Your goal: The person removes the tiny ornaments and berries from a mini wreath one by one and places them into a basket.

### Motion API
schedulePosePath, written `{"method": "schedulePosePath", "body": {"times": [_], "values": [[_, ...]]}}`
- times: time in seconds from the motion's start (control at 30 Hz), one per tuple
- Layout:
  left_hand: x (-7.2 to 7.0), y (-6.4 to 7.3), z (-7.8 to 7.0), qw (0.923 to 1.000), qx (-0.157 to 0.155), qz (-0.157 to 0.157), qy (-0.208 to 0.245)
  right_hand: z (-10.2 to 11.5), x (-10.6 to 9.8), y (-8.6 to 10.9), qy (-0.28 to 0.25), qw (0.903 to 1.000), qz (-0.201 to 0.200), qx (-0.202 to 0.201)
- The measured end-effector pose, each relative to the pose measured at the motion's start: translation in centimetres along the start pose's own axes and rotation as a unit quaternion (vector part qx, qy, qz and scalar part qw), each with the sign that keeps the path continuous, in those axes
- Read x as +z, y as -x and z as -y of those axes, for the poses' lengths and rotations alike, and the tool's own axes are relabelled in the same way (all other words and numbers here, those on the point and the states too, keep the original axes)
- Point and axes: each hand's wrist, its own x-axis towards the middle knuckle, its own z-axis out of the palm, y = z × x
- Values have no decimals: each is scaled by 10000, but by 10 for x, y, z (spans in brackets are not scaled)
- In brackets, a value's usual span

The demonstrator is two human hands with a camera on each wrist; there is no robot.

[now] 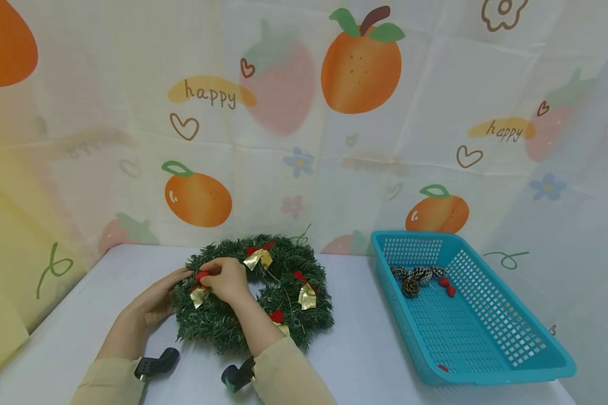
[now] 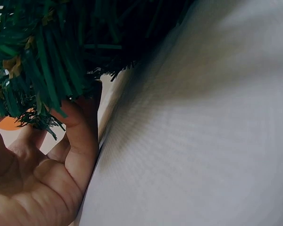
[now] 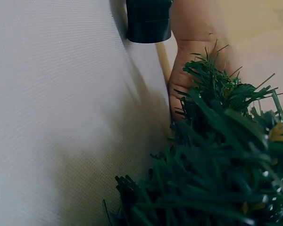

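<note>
A green tinsel wreath [image 1: 213,326] lies on the white table, trimmed with several red-and-gold bows, such as the gold bow [image 1: 308,296] on its right side. My left hand [image 1: 157,298] holds the wreath's outer left edge; in the left wrist view its fingers [image 2: 80,136] reach in under the green strands. Over the wreath's upper left part, my right hand [image 1: 228,278] pinches a small red piece [image 1: 201,275] just above another gold bow [image 1: 199,296]. The fingertips partly cover this red piece. The right wrist view mostly has wreath strands [image 3: 217,174], with the left hand behind them.
On the right stands a blue plastic basket [image 1: 410,332] with pine cones [image 1: 411,287] and a few small red pieces [image 1: 451,291] inside. Behind the white table [image 1: 352,337] hangs a fruit-printed curtain [image 1: 294,185]. Each wrist carries a black camera [image 1: 157,363].
</note>
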Motion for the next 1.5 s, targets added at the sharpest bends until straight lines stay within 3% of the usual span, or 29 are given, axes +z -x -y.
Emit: {"method": "schedulePosePath", "body": {"times": [0.47,0.73,1.2,1.5], "values": [[0,-1,1,9999,4,34,-134,6,-10,4,-64,9999,152,-41],[-2,-3,1,9999,-17,120,-113,7,-19,7,-434,9986,281,109],[-8,-7,5,9998,21,117,-146,5,-48,11,-572,9973,385,-257],[-6,-6,4,9998,7,162,-127,1,-67,15,-515,9982,176,-258]]}}
